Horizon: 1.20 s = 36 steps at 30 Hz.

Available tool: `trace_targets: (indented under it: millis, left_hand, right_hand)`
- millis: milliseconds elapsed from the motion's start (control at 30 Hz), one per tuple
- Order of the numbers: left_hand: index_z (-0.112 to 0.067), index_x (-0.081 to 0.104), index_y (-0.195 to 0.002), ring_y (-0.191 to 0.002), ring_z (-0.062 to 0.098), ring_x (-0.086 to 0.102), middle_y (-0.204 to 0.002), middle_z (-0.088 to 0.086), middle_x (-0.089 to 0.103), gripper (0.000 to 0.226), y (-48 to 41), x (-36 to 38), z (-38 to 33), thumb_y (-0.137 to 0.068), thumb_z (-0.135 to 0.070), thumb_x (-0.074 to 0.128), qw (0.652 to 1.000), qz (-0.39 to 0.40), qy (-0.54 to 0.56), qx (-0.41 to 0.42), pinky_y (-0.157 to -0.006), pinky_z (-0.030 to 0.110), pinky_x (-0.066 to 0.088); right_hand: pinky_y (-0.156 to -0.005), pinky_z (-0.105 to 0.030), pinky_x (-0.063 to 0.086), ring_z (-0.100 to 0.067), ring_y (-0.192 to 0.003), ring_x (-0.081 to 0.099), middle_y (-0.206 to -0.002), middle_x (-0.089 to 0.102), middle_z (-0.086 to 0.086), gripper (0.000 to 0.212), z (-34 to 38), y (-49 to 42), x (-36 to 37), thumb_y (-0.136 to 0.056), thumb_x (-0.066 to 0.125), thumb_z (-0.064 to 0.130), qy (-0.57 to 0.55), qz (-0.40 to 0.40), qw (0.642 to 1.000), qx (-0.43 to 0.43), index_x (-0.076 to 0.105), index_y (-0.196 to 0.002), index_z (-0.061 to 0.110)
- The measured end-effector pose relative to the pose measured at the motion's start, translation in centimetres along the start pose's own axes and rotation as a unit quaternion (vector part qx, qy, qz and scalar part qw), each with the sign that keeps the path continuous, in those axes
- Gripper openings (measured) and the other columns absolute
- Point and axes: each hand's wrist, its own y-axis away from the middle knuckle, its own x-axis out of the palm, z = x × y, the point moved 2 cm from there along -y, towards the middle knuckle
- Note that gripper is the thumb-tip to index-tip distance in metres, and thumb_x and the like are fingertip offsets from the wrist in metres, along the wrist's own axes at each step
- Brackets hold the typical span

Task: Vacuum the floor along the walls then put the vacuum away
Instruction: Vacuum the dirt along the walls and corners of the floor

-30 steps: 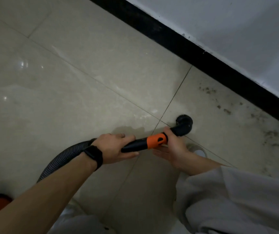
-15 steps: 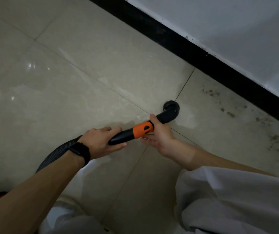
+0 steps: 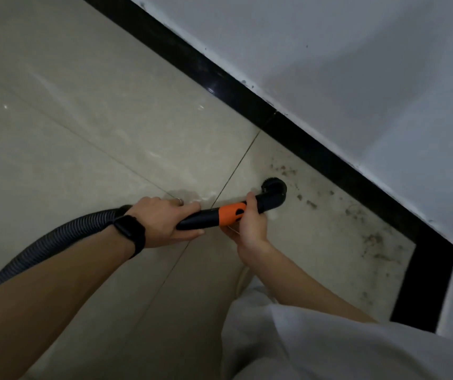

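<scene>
White cloth of a sleeve (image 3: 329,341) fills the near corner. Past it, the left hand (image 3: 162,218), wearing a black wristband (image 3: 130,233), has its grip wrapped round a black wand (image 3: 198,222) where the ribbed hose (image 3: 55,242) joins. The right hand (image 3: 250,226) clasps the wand at its orange collar (image 3: 229,213). The round brush nozzle (image 3: 273,187) faces down on the beige floor tile (image 3: 110,133), at the edge of dark dust specks (image 3: 311,204) beside the black skirting (image 3: 247,100). Wall-edge vacuuming appears under way. The next move is probably to sweep the nozzle through the dust toward the corner.

Noting glossy, smooth beige floor tiles (image 3: 96,127), dulling with gritty dust (image 3: 370,239) at far right; shining black skirting (image 3: 220,83); ribbed black plastic hose (image 3: 55,241); smooth matt nozzle (image 3: 272,196), orange plastic collar (image 3: 229,215).
</scene>
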Motion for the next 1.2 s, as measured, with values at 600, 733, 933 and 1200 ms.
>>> trace_targets:
  millis: [600,733,933,1200]
  left_hand:
    - [-0.046,0.031,-0.101,-0.057,0.016,0.044,-0.076,-0.012,0.042,0.049,-2.1,-0.8,0.7,-0.076,-0.086,0.018,0.996,-0.041,0.035,-0.066,-0.056,0.028,0.034]
    - [-0.044,0.030,-0.102,-0.059,0.017,0.048,-0.072,-0.013,0.038,0.053,-2.8,-1.1,0.6,-0.074,-0.086,0.014,0.997,-0.034,0.034,-0.063,-0.054,0.028,0.033]
    - [-0.044,0.033,-0.103,-0.062,0.017,0.050,-0.074,-0.014,0.039,0.051,-4.0,-1.4,0.2,-0.076,-0.084,0.019,0.996,-0.025,0.046,-0.070,-0.060,0.029,0.039]
    - [-0.043,0.036,-0.104,-0.060,0.014,0.048,-0.080,-0.012,0.047,0.045,-5.8,-1.8,-0.5,-0.080,-0.080,0.028,0.995,-0.028,0.068,-0.072,-0.059,0.029,0.036]
  right_hand:
    - [-0.056,-0.031,0.059,-0.010,-0.066,0.075,-0.067,0.075,0.003,0.034,2.3,-3.6,3.0,-0.104,0.051,0.054,-0.021,0.059,0.998,-0.022,0.053,-0.111,0.020]
    - [-0.060,-0.033,0.059,-0.009,-0.064,0.075,-0.067,0.076,0.002,0.035,2.9,-4.2,3.1,-0.104,0.052,0.053,-0.022,0.056,0.998,-0.027,0.053,-0.112,0.019]
    - [-0.055,-0.029,0.059,-0.009,-0.064,0.075,-0.092,0.075,-0.009,0.034,4.1,-4.9,2.9,-0.103,0.056,0.050,-0.046,0.041,0.998,-0.030,0.054,-0.112,0.017]
    - [-0.073,-0.038,0.059,-0.004,-0.060,0.072,-0.058,0.070,0.011,0.028,5.7,-6.0,2.5,-0.103,0.057,0.047,-0.050,0.033,0.997,-0.055,0.054,-0.104,0.019]
